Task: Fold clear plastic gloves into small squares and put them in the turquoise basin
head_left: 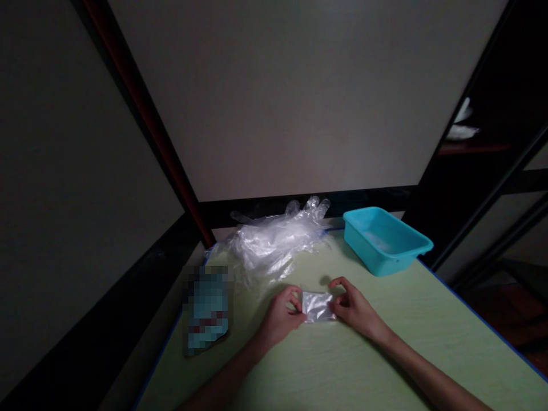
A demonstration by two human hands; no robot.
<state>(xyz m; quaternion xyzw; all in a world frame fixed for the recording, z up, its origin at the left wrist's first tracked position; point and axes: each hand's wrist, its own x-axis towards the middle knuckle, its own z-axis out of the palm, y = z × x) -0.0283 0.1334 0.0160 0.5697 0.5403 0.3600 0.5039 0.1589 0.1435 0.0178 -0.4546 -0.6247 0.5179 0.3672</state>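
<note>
A small flat clear plastic packet (318, 307) is held between my two hands, low over the middle of the table. My left hand (282, 311) pinches its left edge, thumb near the lower corner. At the opposite edge, my right hand (351, 308) grips it between thumb and lower fingers, with the index finger raised and curled apart. Behind the hands lies a loose heap of clear plastic disposable gloves (274, 237), some glove fingers sticking up toward the wall. What is inside the packet is hard to make out.
A turquoise plastic basin (385, 242) stands at the back right of the pale green table (308, 371), with something pale inside. On the left lies a blurred-out, pixelated item (208, 314). A wall panel (299, 114) rises behind the table; dark shelving (479, 148) is at the right.
</note>
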